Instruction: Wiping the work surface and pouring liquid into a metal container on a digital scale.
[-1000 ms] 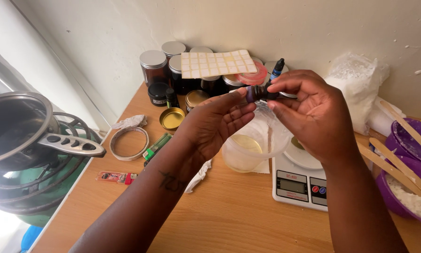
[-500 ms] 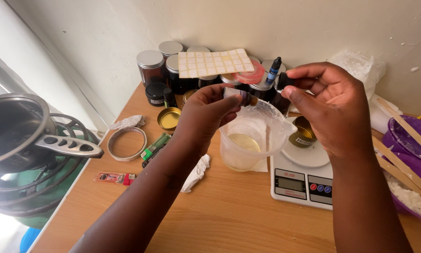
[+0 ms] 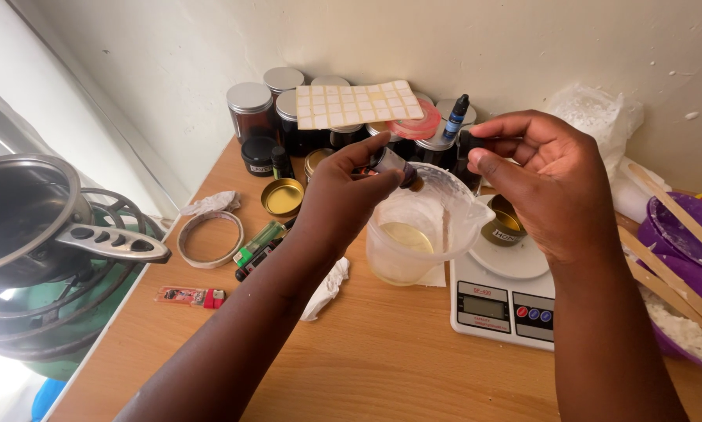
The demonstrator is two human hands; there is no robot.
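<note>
our left hand [image 3: 343, 191] tips a small dark bottle [image 3: 394, 166] over the plastic jug [image 3: 413, 234]; our right hand [image 3: 550, 184] pinches its black cap [image 3: 469, 144] above the scale [image 3: 507, 301].

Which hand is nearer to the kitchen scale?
Right. The right hand hangs directly above the kitchen scale, holding a small dark cap. The left hand is off to its left, tilting a small bottle over the plastic jug.

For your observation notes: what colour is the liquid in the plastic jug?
Pale yellow, pooled at the bottom of the plastic jug, seen in the head view.
</note>
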